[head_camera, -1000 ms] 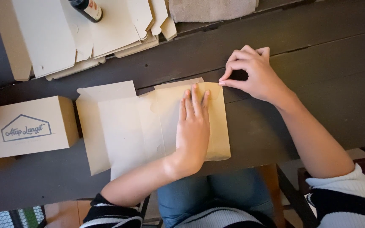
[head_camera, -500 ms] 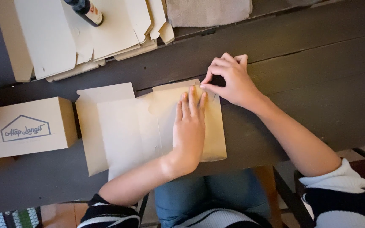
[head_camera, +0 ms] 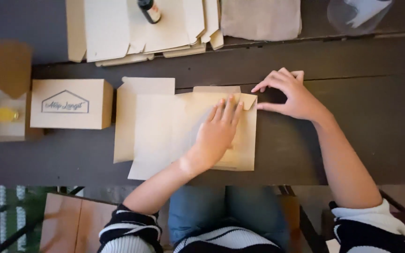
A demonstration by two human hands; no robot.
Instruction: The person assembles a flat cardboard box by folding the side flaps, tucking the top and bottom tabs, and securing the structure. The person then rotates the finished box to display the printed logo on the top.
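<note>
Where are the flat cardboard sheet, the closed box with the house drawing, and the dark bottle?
flat cardboard sheet (head_camera: 160,126): head view, bare pale panel.
closed box (head_camera: 71,104): head view, top face.
dark bottle (head_camera: 150,10): head view, its body.

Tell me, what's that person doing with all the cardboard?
A person sits at a dark wooden table with a flat, unfolded cardboard box in front of them. Their left hand lies flat on it, pressing it down. Their right hand is at the box's upper right corner, fingers by a small flap. To the left stands a finished box. A stack of flat box blanks lies at the far edge, with a small dark bottle on it.
</note>
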